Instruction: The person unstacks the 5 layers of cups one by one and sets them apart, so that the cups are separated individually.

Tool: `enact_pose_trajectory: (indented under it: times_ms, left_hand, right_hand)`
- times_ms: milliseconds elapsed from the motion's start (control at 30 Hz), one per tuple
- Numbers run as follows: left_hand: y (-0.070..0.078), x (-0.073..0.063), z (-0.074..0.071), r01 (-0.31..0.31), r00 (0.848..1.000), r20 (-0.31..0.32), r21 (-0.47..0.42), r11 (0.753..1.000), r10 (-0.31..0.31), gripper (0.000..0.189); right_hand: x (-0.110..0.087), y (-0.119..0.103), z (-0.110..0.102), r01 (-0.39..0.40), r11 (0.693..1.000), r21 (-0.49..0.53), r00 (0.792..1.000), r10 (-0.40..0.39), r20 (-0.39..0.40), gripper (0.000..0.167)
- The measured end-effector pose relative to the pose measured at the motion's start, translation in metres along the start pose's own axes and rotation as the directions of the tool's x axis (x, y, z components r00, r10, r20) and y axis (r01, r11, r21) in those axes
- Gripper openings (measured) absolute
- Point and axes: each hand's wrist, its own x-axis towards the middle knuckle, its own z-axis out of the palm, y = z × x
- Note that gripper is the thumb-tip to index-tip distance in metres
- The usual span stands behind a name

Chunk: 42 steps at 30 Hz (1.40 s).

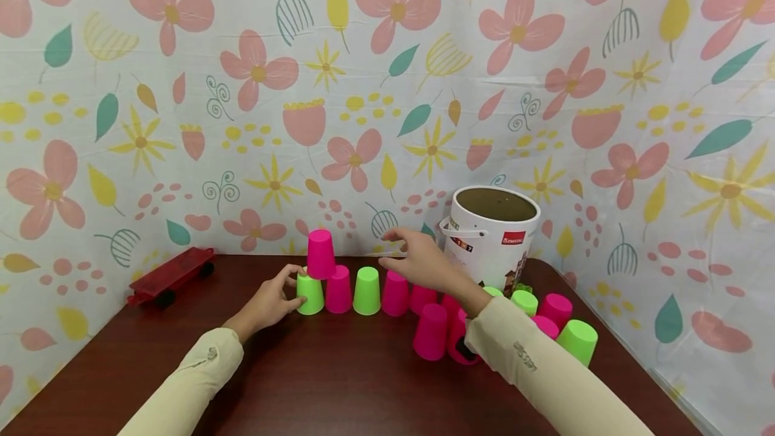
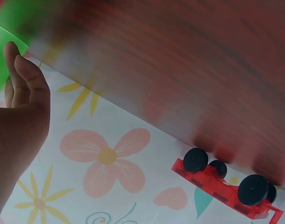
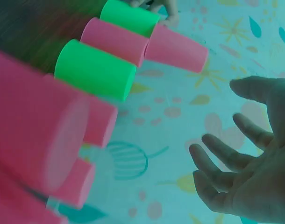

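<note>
At the left end of a row of upside-down cups, my left hand [image 1: 269, 303] holds a green cup [image 1: 311, 295], thumb and fingers against its side. A pink cup [image 1: 321, 254] stands upside down on top, bridging that green cup and the pink cup [image 1: 338, 290] beside it. Further right in the row come another green cup [image 1: 366, 291] and a pink cup [image 1: 395, 294]. My right hand [image 1: 420, 260] hovers above the row's right part, holding nothing. Its fingers are apart and loosely bent in the right wrist view.
A white bucket [image 1: 484, 247] stands at the back right. Several pink and green cups, including a green one [image 1: 578, 342], cluster before it, partly behind my right sleeve. A red toy skateboard [image 1: 172, 276] lies at the back left. A flowered cloth hangs behind the dark table [image 1: 315, 375].
</note>
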Motion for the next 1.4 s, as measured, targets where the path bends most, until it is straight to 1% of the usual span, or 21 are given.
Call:
enact_pose_trajectory:
  times_ms: [67,167,267,400,567,800,933,1100,1267,1400]
  left_hand:
    - [0.0,0.0,0.0,0.001,1.0,-0.001,0.001,1.0,-0.001,0.048]
    - [-0.001,0.0,-0.001,0.001,1.0,-0.003,0.006,1.0,-0.001,0.048]
    - [-0.002,-0.002,-0.002,0.002,1.0,-0.002,0.01,1.0,-0.002,0.048]
    - [-0.003,-0.002,-0.002,0.004,1.0,0.003,0.0,1.0,-0.004,0.048]
    - [-0.004,-0.001,0.0,0.002,1.0,0.011,-0.004,1.0,-0.002,0.048]
    - [-0.002,0.0,0.001,0.0,1.0,0.014,0.004,1.0,0.0,0.048]
    - [-0.002,0.0,0.001,0.008,1.0,0.009,0.012,1.0,-0.008,0.048]
    - [-0.003,0.001,0.001,-0.008,1.0,0.004,0.004,1.0,0.008,0.048]
    - [-0.004,0.002,0.001,-0.012,1.0,0.002,0.001,1.0,0.012,0.049]
    - [-0.005,0.001,0.0,-0.009,1.0,-0.003,-0.003,1.0,0.009,0.049]
  right_hand:
    - [0.011,-0.006,0.01,-0.013,1.0,0.028,1.0,0.013,0.0,0.041]
    - [0.027,-0.015,0.026,-0.004,0.999,0.047,1.0,0.004,0.012,0.046]
    - [0.04,-0.024,0.042,0.023,0.998,0.055,0.999,-0.025,0.029,0.049]
    - [0.055,-0.036,0.059,0.045,0.995,0.089,0.997,-0.05,0.057,0.048]
    - [0.068,-0.042,0.077,0.052,0.995,0.08,0.996,-0.057,0.066,0.046]
    - [0.076,-0.041,0.092,-0.007,0.996,0.091,0.999,0.004,0.034,0.04]
    - [0.075,-0.039,0.096,-0.047,0.993,0.105,0.999,0.045,0.02,0.038]
    - [0.069,-0.036,0.091,-0.064,0.993,0.102,0.998,0.064,-0.005,0.038]
    - [0.056,-0.034,0.074,-0.036,0.994,0.104,0.999,0.038,-0.024,0.036]
    - [0.044,-0.031,0.053,-0.004,0.991,0.135,1.0,0.005,-0.003,0.031]
